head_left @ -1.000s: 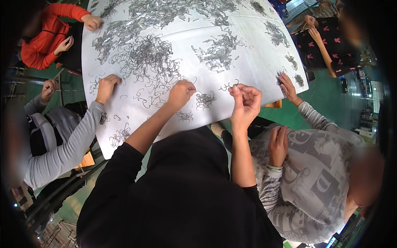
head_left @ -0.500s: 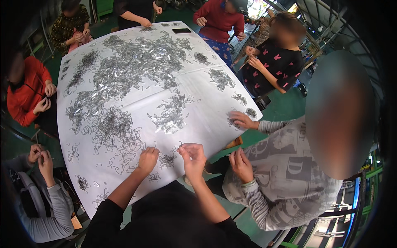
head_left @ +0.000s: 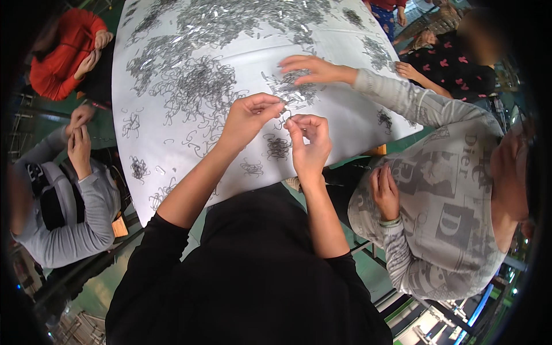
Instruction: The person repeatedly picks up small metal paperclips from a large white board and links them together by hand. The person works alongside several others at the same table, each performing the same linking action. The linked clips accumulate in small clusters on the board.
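Note:
Above the near part of the white table, my left hand (head_left: 251, 119) and my right hand (head_left: 311, 142) are close together, both pinching. A thin, dark bent wire hook (head_left: 288, 111) spans the small gap between their fingertips. Whether a second small piece sits in the left pinch is hidden. Just below my hands, beside the right wrist, lies a small heap of dark wire hooks (head_left: 278, 148). A larger tangle of similar hooks (head_left: 202, 83) spreads beyond my left forearm.
Many small clear strips (head_left: 230, 20) cover the far part of the white table (head_left: 339, 123). A co-worker's hand (head_left: 310, 70) reaches over a pile of strips just beyond my hands. Other people sit along both sides. A small hook pile (head_left: 139, 168) lies near the left edge.
My left hand has lifted from the table and come to my right hand at the wire hook. The co-worker's hand on the right has reached across to the strips. The view has tilted down.

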Motion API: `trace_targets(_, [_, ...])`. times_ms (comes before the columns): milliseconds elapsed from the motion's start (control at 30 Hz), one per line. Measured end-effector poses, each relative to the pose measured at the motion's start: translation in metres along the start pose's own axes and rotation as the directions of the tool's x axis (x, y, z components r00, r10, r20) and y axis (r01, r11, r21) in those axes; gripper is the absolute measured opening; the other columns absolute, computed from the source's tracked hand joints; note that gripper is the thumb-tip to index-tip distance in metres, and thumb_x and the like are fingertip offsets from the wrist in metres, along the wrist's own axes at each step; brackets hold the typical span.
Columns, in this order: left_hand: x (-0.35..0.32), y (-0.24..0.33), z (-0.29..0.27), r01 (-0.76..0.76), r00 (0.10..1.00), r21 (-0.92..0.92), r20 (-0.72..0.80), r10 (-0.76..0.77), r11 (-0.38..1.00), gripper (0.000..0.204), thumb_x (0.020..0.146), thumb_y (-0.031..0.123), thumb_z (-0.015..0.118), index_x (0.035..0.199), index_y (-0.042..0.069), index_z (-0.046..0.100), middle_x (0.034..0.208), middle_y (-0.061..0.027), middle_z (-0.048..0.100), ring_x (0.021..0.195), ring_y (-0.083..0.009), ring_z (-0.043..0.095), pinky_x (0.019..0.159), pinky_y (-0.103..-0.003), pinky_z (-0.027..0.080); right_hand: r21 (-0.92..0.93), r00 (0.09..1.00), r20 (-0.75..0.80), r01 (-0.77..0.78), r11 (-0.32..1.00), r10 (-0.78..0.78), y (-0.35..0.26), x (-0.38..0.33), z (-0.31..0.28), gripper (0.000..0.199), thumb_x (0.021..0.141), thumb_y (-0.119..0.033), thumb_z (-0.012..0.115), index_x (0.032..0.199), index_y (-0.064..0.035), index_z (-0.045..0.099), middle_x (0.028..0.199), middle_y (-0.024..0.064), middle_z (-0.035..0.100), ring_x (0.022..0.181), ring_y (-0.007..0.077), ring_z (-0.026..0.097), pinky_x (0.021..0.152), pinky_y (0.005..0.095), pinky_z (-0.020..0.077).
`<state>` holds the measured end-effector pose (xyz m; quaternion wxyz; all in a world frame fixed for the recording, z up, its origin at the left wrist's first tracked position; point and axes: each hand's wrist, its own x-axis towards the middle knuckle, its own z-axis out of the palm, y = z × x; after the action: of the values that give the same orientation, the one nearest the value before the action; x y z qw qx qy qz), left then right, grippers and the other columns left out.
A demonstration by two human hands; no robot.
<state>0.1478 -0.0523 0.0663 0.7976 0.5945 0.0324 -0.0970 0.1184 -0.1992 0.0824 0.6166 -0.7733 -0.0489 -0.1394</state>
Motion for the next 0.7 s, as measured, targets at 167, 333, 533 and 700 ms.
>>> trace_targets(167, [0.001,0.016,0.004,-0.100,0.988,0.140,-0.103,0.115,0.985,0.018,0.086,0.013,0.070,0.099,0.000,0.070,0.091,-0.0034,0.069,0.082,-0.0068,0.060,0.069,-0.022,0.046,-0.022,0.997,0.050,0.058,0.998,-0.056,0.001,0.015,0.009,0.016,0.085,0.002,0.066,0.093,0.0004,0.053,0.085,0.0106,0.068,0.073,0.0157,0.067,0.067,0.0282,0.0563])
trace_targets(333, [0.002,0.030,-0.002,-0.092,0.972,0.336,-0.174,0.158,0.937,0.016,0.084,0.017,0.073,0.095,0.006,0.073,0.099,-0.0011,0.066,0.083,-0.0068,0.059,0.067,-0.021,0.043,-0.122,0.980,0.136,0.161,0.979,-0.144,0.002,0.028,0.017,0.015,0.084,0.002,0.067,0.092,0.0003,0.054,0.084,0.0098,0.068,0.072,0.0177,0.068,0.066,0.0291,0.0556])
trace_targets(533, [0.000,0.038,0.001,-0.180,0.930,0.426,-0.221,0.295,0.887,0.014,0.083,0.016,0.073,0.094,0.006,0.073,0.098,-0.0020,0.067,0.085,-0.0102,0.060,0.070,-0.024,0.046,-0.159,0.970,0.179,0.196,0.968,-0.166,0.003,0.036,0.019,0.014,0.084,0.001,0.067,0.091,0.0004,0.055,0.083,0.0100,0.067,0.073,0.0205,0.068,0.064,0.0289,0.0546])
trace_targets(700, [-0.003,0.049,-0.008,-0.238,0.885,0.525,-0.230,0.405,0.817,0.011,0.085,0.011,0.071,0.095,0.005,0.072,0.097,-0.0021,0.066,0.086,-0.0112,0.060,0.071,-0.025,0.047,-0.304,0.945,0.317,0.022,0.952,0.080,0.046,0.045,0.001,0.010,0.084,-0.003,0.066,0.091,-0.0011,0.060,0.087,0.0100,0.067,0.073,0.0209,0.067,0.062,0.0322,0.0526])
